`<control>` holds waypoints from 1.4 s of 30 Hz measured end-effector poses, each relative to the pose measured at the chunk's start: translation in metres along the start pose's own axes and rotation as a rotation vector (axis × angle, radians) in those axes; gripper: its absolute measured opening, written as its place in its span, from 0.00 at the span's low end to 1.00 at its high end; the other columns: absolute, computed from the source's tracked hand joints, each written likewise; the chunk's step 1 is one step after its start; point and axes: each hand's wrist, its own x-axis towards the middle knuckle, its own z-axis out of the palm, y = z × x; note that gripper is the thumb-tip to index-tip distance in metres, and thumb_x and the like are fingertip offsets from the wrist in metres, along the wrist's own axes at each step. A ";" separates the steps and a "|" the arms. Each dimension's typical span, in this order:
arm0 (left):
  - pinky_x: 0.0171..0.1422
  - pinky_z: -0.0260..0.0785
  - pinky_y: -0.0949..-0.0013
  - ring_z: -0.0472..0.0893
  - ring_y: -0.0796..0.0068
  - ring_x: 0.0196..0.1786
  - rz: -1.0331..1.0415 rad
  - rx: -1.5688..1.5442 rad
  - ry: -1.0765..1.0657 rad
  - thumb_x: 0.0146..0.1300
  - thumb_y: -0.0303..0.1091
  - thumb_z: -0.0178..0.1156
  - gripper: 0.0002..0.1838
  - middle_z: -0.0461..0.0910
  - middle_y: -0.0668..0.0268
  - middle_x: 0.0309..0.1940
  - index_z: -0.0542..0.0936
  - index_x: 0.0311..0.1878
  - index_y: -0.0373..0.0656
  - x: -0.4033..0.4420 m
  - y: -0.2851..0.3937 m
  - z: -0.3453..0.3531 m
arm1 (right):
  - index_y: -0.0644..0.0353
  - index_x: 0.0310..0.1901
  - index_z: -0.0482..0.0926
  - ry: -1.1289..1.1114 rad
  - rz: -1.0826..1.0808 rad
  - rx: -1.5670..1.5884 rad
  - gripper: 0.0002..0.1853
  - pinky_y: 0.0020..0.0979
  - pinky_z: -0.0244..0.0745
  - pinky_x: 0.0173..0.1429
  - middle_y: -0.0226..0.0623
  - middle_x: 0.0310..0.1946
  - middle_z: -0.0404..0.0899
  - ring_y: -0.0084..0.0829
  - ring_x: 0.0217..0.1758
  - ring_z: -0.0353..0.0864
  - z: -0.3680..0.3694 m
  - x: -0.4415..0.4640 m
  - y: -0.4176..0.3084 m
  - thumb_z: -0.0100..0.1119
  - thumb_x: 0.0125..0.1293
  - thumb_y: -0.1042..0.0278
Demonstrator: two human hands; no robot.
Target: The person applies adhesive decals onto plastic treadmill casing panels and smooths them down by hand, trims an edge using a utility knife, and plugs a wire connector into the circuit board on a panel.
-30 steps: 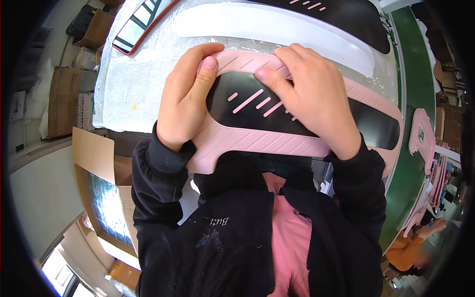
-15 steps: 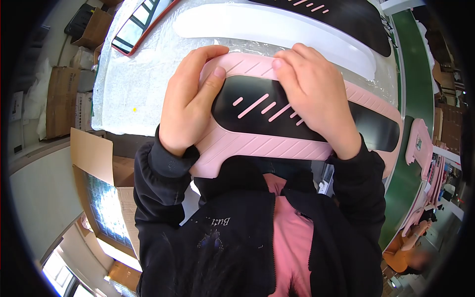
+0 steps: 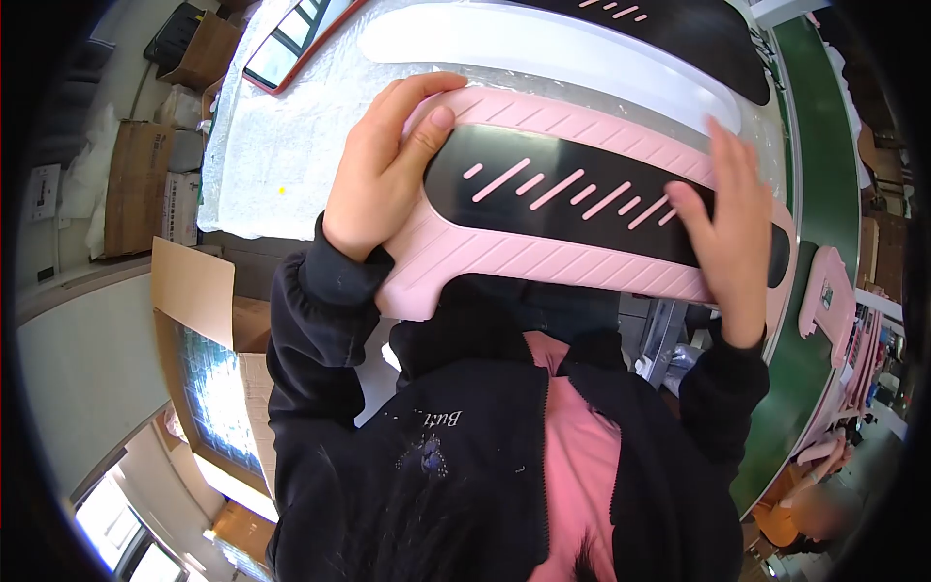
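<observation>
A long pink plastic panel (image 3: 582, 273) with a black inlay (image 3: 601, 233) and slanted pink stripes lies across in front of me, near the table's front edge. My left hand (image 3: 388, 165) grips its left end, thumb on the top face and fingers round the far edge. Over the right part of the panel is my right hand (image 3: 732, 228), fingers spread and somewhat blurred. I cannot tell whether it touches the surface. Just beyond the panel lies a long white curved strip (image 3: 543, 44).
Bubble wrap (image 3: 281, 145) covers the table, with a phone (image 3: 296, 44) at its far left. Another black striped piece (image 3: 679, 44) lies at the back right. A pink part (image 3: 826, 301) rests on the green surface (image 3: 800, 378). An open cardboard box (image 3: 194, 291) stands at left; a person (image 3: 810, 509) sits at lower right.
My right hand has slid right along the panel and its fingers have spread, uncovering more stripes. My left hand keeps its hold on the left end.
</observation>
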 end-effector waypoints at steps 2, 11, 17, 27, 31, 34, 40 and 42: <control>0.59 0.71 0.67 0.81 0.59 0.51 -0.019 -0.037 0.011 0.74 0.35 0.56 0.15 0.80 0.53 0.51 0.78 0.58 0.37 0.001 0.000 0.000 | 0.59 0.71 0.67 0.067 0.098 0.031 0.42 0.58 0.53 0.74 0.51 0.70 0.67 0.55 0.76 0.60 0.009 -0.019 0.012 0.56 0.65 0.34; 0.58 0.70 0.67 0.80 0.61 0.49 0.046 0.317 -0.032 0.76 0.37 0.53 0.17 0.80 0.52 0.48 0.78 0.60 0.36 0.005 0.007 -0.001 | 0.68 0.69 0.68 -0.042 -0.245 0.482 0.49 0.56 0.57 0.74 0.55 0.75 0.59 0.55 0.78 0.57 0.014 -0.023 -0.164 0.68 0.53 0.38; 0.60 0.69 0.69 0.80 0.62 0.51 0.090 0.340 -0.064 0.78 0.38 0.50 0.18 0.81 0.53 0.50 0.77 0.61 0.36 0.006 0.006 -0.005 | 0.57 0.70 0.69 -0.059 -0.193 0.285 0.47 0.52 0.57 0.74 0.35 0.75 0.64 0.37 0.78 0.61 -0.006 -0.052 -0.051 0.68 0.52 0.39; 0.62 0.68 0.69 0.80 0.65 0.54 0.030 0.386 -0.042 0.81 0.40 0.45 0.20 0.80 0.53 0.52 0.77 0.62 0.35 0.004 0.014 0.003 | 0.81 0.69 0.62 0.130 0.297 0.037 0.58 0.61 0.54 0.75 0.67 0.73 0.56 0.61 0.79 0.53 0.004 -0.078 -0.031 0.41 0.63 0.21; 0.62 0.68 0.69 0.79 0.65 0.54 0.076 0.406 -0.041 0.80 0.39 0.45 0.20 0.80 0.53 0.52 0.77 0.61 0.36 0.005 0.012 0.001 | 0.86 0.66 0.63 0.118 0.113 0.203 0.55 0.56 0.49 0.79 0.71 0.73 0.54 0.62 0.80 0.49 0.013 -0.032 -0.079 0.46 0.65 0.27; 0.62 0.68 0.69 0.79 0.64 0.54 0.055 0.378 -0.045 0.80 0.38 0.45 0.19 0.80 0.53 0.52 0.77 0.61 0.36 0.006 0.013 0.000 | 0.81 0.68 0.62 0.064 0.012 0.337 0.52 0.59 0.51 0.77 0.63 0.75 0.54 0.59 0.81 0.49 0.015 -0.016 -0.107 0.45 0.68 0.29; 0.62 0.67 0.69 0.79 0.64 0.53 0.029 0.314 -0.037 0.80 0.38 0.45 0.19 0.79 0.53 0.52 0.77 0.61 0.35 0.006 0.011 0.001 | 0.68 0.70 0.67 -0.012 0.018 0.250 0.41 0.60 0.52 0.76 0.47 0.77 0.58 0.56 0.80 0.52 -0.003 -0.024 -0.071 0.55 0.67 0.40; 0.61 0.67 0.70 0.79 0.65 0.52 0.015 0.312 -0.041 0.80 0.38 0.45 0.19 0.79 0.54 0.51 0.77 0.61 0.34 0.007 0.011 0.002 | 0.70 0.69 0.68 0.048 0.220 0.138 0.42 0.60 0.51 0.76 0.50 0.76 0.59 0.54 0.81 0.52 -0.003 -0.036 -0.040 0.59 0.64 0.43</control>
